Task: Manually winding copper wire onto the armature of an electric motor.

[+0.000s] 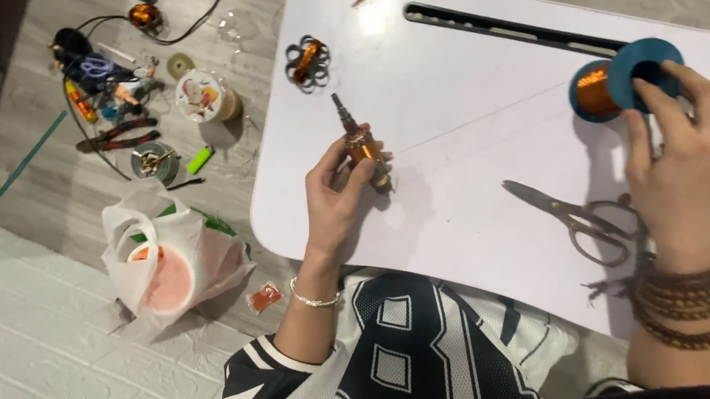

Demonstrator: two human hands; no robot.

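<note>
Left hand [335, 195] grips a small motor rotor [362, 146] wound with copper wire. Right hand [676, 165] closes its fingers on a blue wire spool [622, 82] above the white table [446, 62].

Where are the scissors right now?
In the head view, the scissors lie on the white lap table toward its right side, just left of the right hand that holds the blue spool.

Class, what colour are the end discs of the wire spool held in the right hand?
Teal blue, on the spool; the head view shows it.
</note>
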